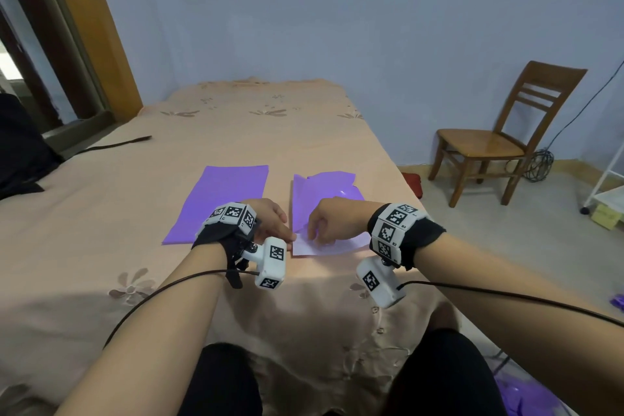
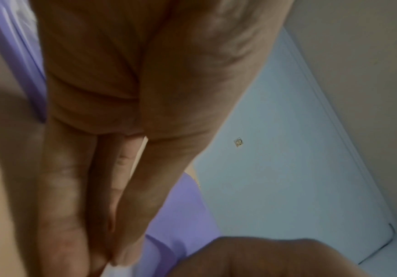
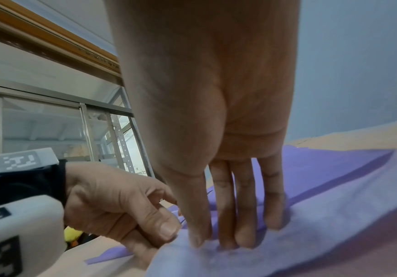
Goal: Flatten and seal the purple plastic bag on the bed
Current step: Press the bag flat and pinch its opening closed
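The purple plastic bag (image 1: 324, 191) lies near the bed's right edge, puffed up at its far end, with a pale flap (image 1: 320, 246) at its near end. My left hand (image 1: 289, 236) pinches the flap's near-left corner between thumb and forefinger; the right wrist view shows this left hand (image 3: 171, 234) at the pale flap (image 3: 287, 249). My right hand (image 1: 315, 237) is just to its right. The straight fingers of that right hand (image 3: 228, 241) press down on the flap. In the left wrist view, the left hand (image 2: 112, 260) meets the bag's pale edge.
A second purple bag (image 1: 219, 203) lies flat to the left on the peach bedspread (image 1: 135, 213). A black item (image 1: 20, 149) and a dark strap (image 1: 114, 144) sit at the far left. Beyond the bed's right edge stand a wooden chair (image 1: 489, 142) and a white rack (image 1: 607, 186).
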`<state>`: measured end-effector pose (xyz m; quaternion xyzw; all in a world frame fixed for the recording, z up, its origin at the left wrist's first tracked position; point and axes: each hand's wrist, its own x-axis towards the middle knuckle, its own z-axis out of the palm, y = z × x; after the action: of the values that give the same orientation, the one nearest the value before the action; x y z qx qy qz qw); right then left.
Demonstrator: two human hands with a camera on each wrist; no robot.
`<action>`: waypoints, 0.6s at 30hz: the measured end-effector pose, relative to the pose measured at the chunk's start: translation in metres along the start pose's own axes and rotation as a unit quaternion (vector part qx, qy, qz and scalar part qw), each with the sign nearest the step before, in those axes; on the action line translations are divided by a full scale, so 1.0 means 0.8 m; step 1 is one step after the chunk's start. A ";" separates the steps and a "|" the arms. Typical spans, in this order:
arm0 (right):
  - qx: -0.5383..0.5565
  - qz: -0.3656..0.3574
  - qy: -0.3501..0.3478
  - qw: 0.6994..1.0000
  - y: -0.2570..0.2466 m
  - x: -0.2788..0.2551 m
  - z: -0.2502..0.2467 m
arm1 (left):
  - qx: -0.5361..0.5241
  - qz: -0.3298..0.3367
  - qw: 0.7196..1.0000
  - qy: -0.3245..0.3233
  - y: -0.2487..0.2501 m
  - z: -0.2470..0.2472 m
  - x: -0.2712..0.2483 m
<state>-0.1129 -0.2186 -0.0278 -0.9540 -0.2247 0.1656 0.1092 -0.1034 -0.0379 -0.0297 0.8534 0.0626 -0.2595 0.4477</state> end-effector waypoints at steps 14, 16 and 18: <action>0.051 -0.021 0.084 0.995 -0.020 0.010 0.032 | -0.040 0.009 0.999 0.002 -0.012 -0.003 0.011; 0.061 -0.027 0.087 0.994 -0.021 0.010 0.034 | -0.019 0.011 1.000 0.003 -0.013 -0.003 0.012; 0.064 -0.033 0.086 0.994 -0.021 0.009 0.036 | -0.008 0.011 1.000 0.009 -0.013 -0.002 0.014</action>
<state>-0.1241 -0.1964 -0.0516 -0.9478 -0.2351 0.0932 0.1943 -0.0964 -0.0317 -0.0420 0.8527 0.0592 -0.2466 0.4568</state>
